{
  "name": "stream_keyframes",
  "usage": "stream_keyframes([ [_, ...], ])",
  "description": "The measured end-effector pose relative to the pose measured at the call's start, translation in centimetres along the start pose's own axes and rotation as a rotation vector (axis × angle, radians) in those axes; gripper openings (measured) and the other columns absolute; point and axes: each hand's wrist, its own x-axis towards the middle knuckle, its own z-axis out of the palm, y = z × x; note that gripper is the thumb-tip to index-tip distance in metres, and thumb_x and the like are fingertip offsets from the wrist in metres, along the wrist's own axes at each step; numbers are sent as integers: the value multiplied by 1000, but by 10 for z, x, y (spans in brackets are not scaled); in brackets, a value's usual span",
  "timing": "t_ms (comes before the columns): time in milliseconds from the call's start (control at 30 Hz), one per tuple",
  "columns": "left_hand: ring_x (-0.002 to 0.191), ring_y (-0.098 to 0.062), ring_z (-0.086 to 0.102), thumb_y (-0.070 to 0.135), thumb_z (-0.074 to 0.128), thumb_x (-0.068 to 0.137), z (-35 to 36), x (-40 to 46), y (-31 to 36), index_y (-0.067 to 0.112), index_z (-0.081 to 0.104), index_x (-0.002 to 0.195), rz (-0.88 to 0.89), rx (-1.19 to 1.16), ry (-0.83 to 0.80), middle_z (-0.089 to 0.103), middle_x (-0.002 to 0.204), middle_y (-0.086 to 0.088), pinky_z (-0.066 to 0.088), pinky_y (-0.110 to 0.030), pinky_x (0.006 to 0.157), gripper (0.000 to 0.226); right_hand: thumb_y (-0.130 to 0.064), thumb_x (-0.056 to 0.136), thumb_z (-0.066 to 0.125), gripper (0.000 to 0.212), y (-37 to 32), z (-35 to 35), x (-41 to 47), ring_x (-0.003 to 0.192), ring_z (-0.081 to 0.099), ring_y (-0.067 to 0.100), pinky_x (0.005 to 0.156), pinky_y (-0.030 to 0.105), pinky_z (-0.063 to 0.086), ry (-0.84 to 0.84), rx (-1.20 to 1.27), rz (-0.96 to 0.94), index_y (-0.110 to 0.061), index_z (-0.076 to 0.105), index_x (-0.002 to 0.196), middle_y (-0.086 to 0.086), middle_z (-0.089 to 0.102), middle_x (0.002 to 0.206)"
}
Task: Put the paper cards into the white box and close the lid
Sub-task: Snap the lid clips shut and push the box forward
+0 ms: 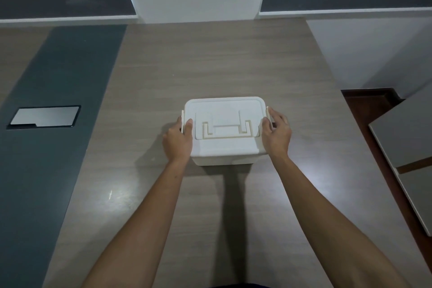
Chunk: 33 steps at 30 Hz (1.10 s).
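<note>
A white plastic box (pixel 224 156) stands in the middle of the wooden table, its lid (pixel 224 110) lying flat on top with a folded handle in a recess. My left hand (pixel 177 140) grips the box's left side at the side latch, thumb on the lid's edge. My right hand (pixel 277 133) grips the right side the same way, fingers curled over the right latch. No paper cards are in view.
The wooden table (pixel 210 65) stretches far ahead. A dark grey strip (pixel 46 147) with a metal cable flap (pixel 44 116) runs along the left. Grey cabinet panels (pixel 406 138) stand at the right, past the table's edge.
</note>
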Motion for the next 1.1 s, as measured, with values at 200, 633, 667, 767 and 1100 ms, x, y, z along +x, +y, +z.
stream_keyframes([
  [200, 95, -38, 63, 50, 46, 93, -4, 1, -1, 26, 64, 122, -15, 40, -64, 72, 94, -15, 53, -42, 80, 43, -20, 95, 54, 41, -4, -1, 0, 124, 53, 22, 108, 39, 42, -67, -70, 40, -11, 55, 135, 8, 54, 136],
  [633, 133, -33, 42, 64, 25, 93, -31, -88, -48, 14, 44, 143, -159, 48, -152, 46, 146, -15, 36, -49, 108, 72, -45, 101, 25, 56, 41, -46, -87, 143, 28, 27, 116, 45, 23, -44, -184, 135, -17, 31, 149, 8, 35, 155],
  [667, 136, -33, 39, 60, 31, 95, -31, -101, -56, 13, 41, 145, -137, 84, -171, 42, 150, -14, 34, -47, 109, 69, -46, 101, 25, 56, 48, -48, -99, 143, 27, 27, 116, 45, 24, -72, -232, 116, -17, 31, 149, 8, 35, 155],
  [767, 142, -30, 32, 60, 39, 91, -28, -139, -78, 4, 41, 144, -10, 186, -214, 37, 152, -16, 30, -44, 115, 77, -51, 99, 25, 60, 69, -52, -132, 145, 23, 25, 118, 45, 21, -192, -418, 54, -17, 30, 149, 7, 31, 157],
  [1100, 148, -30, 14, 72, 34, 85, -12, -223, -135, 12, 28, 151, 239, 562, -396, 22, 160, -13, 13, -48, 120, 89, -67, 93, 19, 78, 116, -55, -220, 150, -8, 27, 120, 47, -6, -527, -986, -167, -23, 1, 154, 7, -1, 164],
])
